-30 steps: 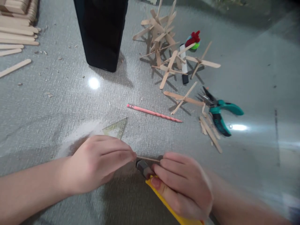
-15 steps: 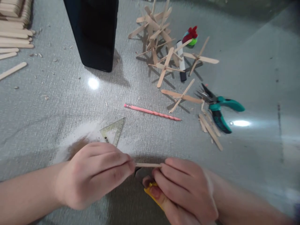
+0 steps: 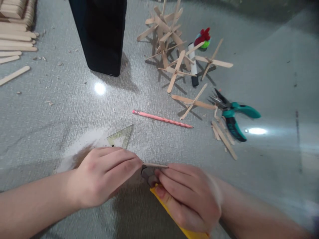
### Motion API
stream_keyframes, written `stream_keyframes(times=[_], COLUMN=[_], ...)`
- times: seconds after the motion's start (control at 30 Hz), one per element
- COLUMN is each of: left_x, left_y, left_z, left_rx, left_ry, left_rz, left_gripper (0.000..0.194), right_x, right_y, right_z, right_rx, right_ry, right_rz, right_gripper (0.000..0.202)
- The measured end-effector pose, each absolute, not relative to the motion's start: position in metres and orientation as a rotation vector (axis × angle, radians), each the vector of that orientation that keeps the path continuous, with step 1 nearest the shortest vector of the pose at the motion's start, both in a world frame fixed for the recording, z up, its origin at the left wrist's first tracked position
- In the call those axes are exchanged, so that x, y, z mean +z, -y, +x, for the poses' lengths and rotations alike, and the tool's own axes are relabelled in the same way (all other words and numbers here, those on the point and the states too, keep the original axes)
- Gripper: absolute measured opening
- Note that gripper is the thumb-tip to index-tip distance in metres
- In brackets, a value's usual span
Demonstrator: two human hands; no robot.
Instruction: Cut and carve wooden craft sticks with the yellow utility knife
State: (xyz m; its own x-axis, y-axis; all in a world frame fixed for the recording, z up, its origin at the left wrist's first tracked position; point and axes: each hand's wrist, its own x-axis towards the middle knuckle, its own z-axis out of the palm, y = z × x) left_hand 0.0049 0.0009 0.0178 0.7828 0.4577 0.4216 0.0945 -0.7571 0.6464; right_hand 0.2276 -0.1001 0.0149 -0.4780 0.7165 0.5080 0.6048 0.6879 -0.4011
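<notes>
Loose sticks [image 3: 16, 36]: Far left of the pencil [image 3: 163, 119], lying roughly parallel; the grouping likely keeps them sorted, away from the hands.
Dark phone-like slab [image 3: 102, 39]: Above and left of the pencil, outside the hands' working space; how it is supported cannot be told.
Left hand [image 3: 107, 176]: Below and left of the pencil, fingertips pinching the left end of a thin stick; the grip appears to fix that end.
Set square [image 3: 122, 136]: Just below the pencil's eraser end, partly hidden by the left hand; presumably within reach for measuring.
Held stick [image 3: 156, 165]: Below the pencil, spanning the gap between both hands; support at two ends appears to limit twisting.
Stick assemblies [image 3: 176, 71]: Above the pencil, crossed and grouped, seemingly set aside from the handwork.
Yellow-handled cutter [image 3: 191, 233]: Below the pencil, tilted, its grey head close under the stick; blade contact cannot be confirmed.
Right hand [image 3: 190, 196]: Below and right of the pencil, grasping the cutter while its fingers bear on the stick's right end, apparently to steady both.
Marker [image 3: 193, 68]: Above and right of the pencil, partly under sticks.
Offcuts [image 3: 225, 141]: Right of the pencil, beside the pliers.
Pliers [image 3: 231, 113]: Right of the pencil, handles spread, pointing upper-left.
</notes>
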Motion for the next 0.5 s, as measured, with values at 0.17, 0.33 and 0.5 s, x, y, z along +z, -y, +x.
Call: stream_keyframes(times=[0.17, 0.33, 0.5], left_x=[0.0214, 0.0236, 0.0268], left_y=[-0.0020, 0.0048, 0.0053], left_z=[0.0049, 0.0029, 0.0027], left_rx=[0.775, 0.839, 0.843], left_ry=[-0.360, -0.376, -0.352], left_rz=[2.396, 2.456, 2.485], left_gripper=[0.017, 0.018, 0.020], right_x=[0.0134, 0.0125, 0.0127], right_y=[0.1035, 0.1072, 0.1085], right_z=[0.2257, 0.2212, 0.2192], right_rx=[0.232, 0.159, 0.119], right_ry=[2.217, 2.223, 2.181], right_rz=[-1.020, -1.007, -1.009], right_gripper=[0.028, 0.026, 0.026])
